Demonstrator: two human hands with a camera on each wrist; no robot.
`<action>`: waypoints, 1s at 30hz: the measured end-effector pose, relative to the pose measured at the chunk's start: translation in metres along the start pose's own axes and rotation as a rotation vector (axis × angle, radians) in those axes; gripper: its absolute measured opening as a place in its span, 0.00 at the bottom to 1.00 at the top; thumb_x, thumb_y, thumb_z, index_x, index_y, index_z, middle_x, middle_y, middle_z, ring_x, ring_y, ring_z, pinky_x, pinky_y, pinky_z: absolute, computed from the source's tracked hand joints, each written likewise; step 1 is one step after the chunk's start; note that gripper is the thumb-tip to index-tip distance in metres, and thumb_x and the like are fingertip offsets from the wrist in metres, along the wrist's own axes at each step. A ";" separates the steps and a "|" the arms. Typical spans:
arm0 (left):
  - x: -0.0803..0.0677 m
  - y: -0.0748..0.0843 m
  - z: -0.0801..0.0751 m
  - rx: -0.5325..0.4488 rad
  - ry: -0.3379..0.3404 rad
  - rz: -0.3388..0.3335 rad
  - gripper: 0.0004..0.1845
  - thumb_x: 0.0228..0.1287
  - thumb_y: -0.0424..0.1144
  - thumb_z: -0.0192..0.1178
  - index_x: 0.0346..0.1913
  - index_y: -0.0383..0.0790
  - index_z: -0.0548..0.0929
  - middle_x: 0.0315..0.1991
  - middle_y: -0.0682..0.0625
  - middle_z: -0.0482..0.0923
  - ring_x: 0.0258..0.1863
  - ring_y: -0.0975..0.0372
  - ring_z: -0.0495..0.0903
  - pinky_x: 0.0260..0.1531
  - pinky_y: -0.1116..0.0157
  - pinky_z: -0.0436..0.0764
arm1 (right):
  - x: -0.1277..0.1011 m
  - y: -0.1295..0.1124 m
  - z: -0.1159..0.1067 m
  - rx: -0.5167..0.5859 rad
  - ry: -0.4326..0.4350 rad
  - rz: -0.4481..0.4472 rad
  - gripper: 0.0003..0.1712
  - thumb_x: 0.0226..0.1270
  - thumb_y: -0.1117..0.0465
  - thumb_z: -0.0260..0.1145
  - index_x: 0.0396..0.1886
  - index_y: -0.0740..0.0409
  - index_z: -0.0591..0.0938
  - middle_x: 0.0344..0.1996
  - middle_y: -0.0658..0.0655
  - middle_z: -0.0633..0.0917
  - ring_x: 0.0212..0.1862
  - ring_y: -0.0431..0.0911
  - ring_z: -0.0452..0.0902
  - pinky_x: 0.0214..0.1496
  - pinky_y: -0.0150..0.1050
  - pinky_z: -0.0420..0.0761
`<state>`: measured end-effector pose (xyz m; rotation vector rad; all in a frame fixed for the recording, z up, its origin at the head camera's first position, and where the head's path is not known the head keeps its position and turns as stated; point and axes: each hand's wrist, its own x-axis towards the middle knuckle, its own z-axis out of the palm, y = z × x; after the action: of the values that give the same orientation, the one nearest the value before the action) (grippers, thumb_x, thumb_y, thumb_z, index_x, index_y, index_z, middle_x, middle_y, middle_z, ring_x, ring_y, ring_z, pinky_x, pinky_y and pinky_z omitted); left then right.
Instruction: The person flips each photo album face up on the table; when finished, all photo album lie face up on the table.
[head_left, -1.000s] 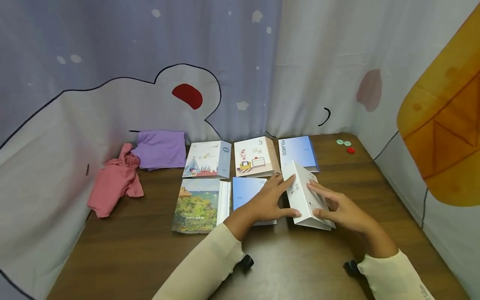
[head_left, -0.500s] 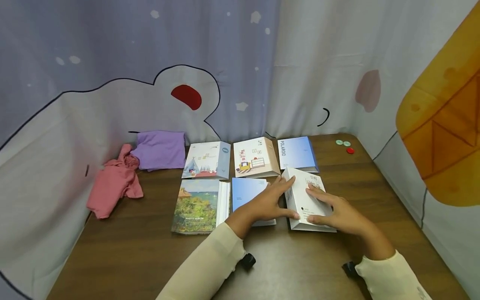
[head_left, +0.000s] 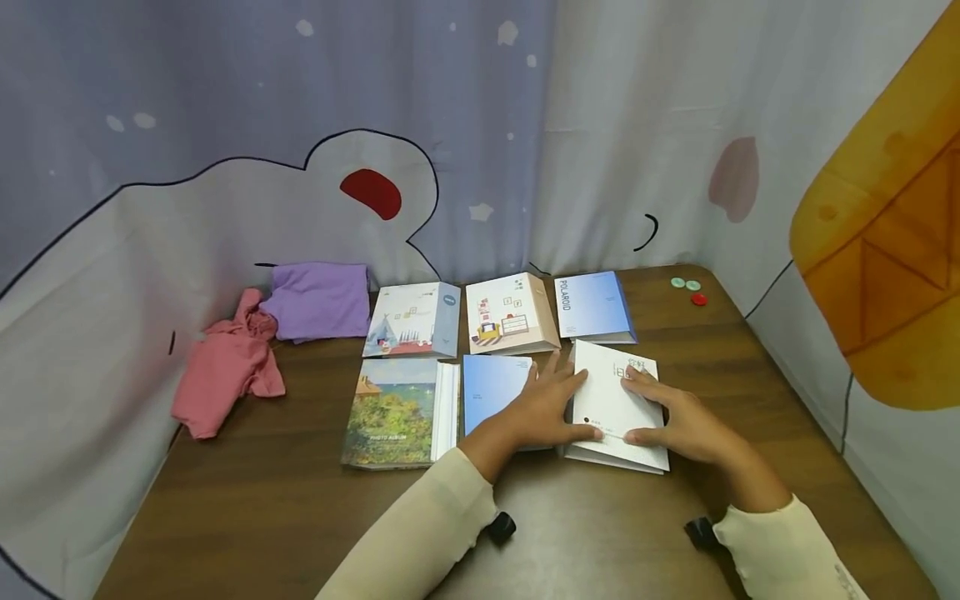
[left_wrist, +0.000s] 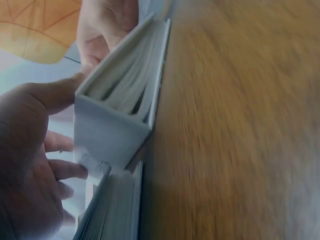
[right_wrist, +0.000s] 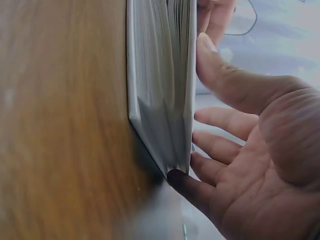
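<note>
Both your hands are on the thick white hardcover album with small dark print (head_left: pixel 612 404), lying on the brown wood-grain table (head_left: pixel 247 500), just on the near side of the blue gradient POLAROID album (head_left: pixel 592 302). Left hand (head_left: pixel 551 407): fingers loosely spread by the spine, thumb on the cover's near edge. Right hand (head_left: pixel 681 421): spread too, thumb and fingers on the cover, little finger down at the corner. Neither is wrapped round it. Step in hand looks like settling this album square. To do it well, press evenly from both sides and nudge rather than lift; the spine end looks thicker, so it may rock. Pages show at the near edge, so best keep your thumbs up on the cover. Mind the plain light-blue album (head_left: pixel 493 385), nearer you and leftward of the POLAROID album: your left hand overlaps it and could shift it
</note>
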<state>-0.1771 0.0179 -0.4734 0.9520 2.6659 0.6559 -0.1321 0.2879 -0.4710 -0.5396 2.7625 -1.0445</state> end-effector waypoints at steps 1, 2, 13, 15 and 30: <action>0.000 0.000 0.001 0.015 0.007 -0.012 0.54 0.69 0.69 0.69 0.88 0.45 0.61 0.89 0.41 0.55 0.92 0.43 0.37 0.87 0.34 0.43 | 0.002 0.001 0.000 0.003 0.001 0.000 0.51 0.61 0.51 0.86 0.80 0.63 0.75 0.84 0.73 0.64 0.84 0.78 0.56 0.79 0.79 0.61; -0.001 0.000 0.001 0.031 0.016 -0.024 0.54 0.69 0.70 0.68 0.88 0.46 0.61 0.89 0.41 0.55 0.92 0.43 0.37 0.87 0.33 0.43 | 0.004 0.003 0.000 0.006 0.001 -0.001 0.50 0.62 0.51 0.85 0.80 0.62 0.75 0.84 0.73 0.64 0.84 0.77 0.56 0.79 0.79 0.61; -0.008 0.010 0.013 0.094 0.081 -0.092 0.51 0.70 0.71 0.65 0.85 0.43 0.68 0.86 0.42 0.63 0.91 0.42 0.44 0.85 0.29 0.46 | 0.010 0.015 0.001 0.047 -0.021 0.001 0.45 0.67 0.56 0.81 0.80 0.64 0.75 0.86 0.74 0.59 0.84 0.80 0.50 0.79 0.80 0.60; -0.009 0.014 0.013 0.107 0.091 -0.100 0.51 0.70 0.72 0.64 0.85 0.42 0.68 0.86 0.41 0.63 0.91 0.42 0.45 0.84 0.28 0.46 | 0.009 0.015 -0.001 0.044 -0.023 -0.017 0.44 0.67 0.56 0.82 0.79 0.64 0.75 0.85 0.76 0.59 0.84 0.80 0.51 0.78 0.80 0.61; -0.019 0.027 0.016 0.228 0.118 -0.114 0.50 0.73 0.78 0.55 0.85 0.49 0.68 0.86 0.44 0.65 0.91 0.43 0.45 0.85 0.30 0.48 | 0.006 0.022 -0.007 0.044 -0.072 -0.017 0.45 0.68 0.54 0.81 0.81 0.61 0.74 0.86 0.76 0.57 0.85 0.81 0.48 0.77 0.83 0.57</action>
<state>-0.1423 0.0294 -0.4732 0.8299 2.9220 0.4011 -0.1452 0.3052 -0.4803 -0.5834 2.6709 -1.0659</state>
